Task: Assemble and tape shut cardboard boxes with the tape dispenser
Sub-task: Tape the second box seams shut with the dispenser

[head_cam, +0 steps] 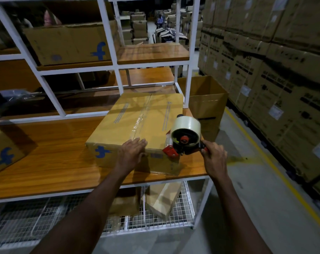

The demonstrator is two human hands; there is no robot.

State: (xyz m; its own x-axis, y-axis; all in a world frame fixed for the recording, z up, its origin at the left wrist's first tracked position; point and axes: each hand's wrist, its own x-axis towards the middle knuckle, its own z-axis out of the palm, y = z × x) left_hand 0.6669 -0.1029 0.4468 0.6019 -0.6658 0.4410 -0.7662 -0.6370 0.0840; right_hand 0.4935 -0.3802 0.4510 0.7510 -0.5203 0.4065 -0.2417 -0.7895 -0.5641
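So the cardboard box [137,121] sits flaps-closed on the counter [54,153], right under the left hand [131,153]. That hand lies flat w/ fingers straight, pressing the near top edge where the clear tape strip [139,120] comes down the centre seam. The right hand [213,158] is wrapped round the handle of the tape dispenser [183,142], which hangs just right of the left hand at the box's near right corner. Can't tell if its front end touches the cardboard or sits a hair off. Handling-wise, imo: plain corrugated, prob light and maybe empty, so it'll slide on that glossy wood-grain top unless the flat hand pins it. Stiff at edges and corners, softer mid-panel, so press near the edge, not the middle. Lift by the sides or bottom corners, never the taped flaps. The dispenser is hard plastic w/ a fat roll, prob a bit top-heavy, and the handle's the only sane grip bc the front has the cutter. Beyond both hands there's a white metal rack [108,33] w/ another logo box [67,43]. Past the right hand an open carton [206,103] stands on the floor. Below the hands is a wire-mesh shelf [45,217] w/ flat cardboard. Far right of the right hand are tall stacked cartons [274,70] and a concrete floor [256,208] w/ a yellow line. Dim warehouse.
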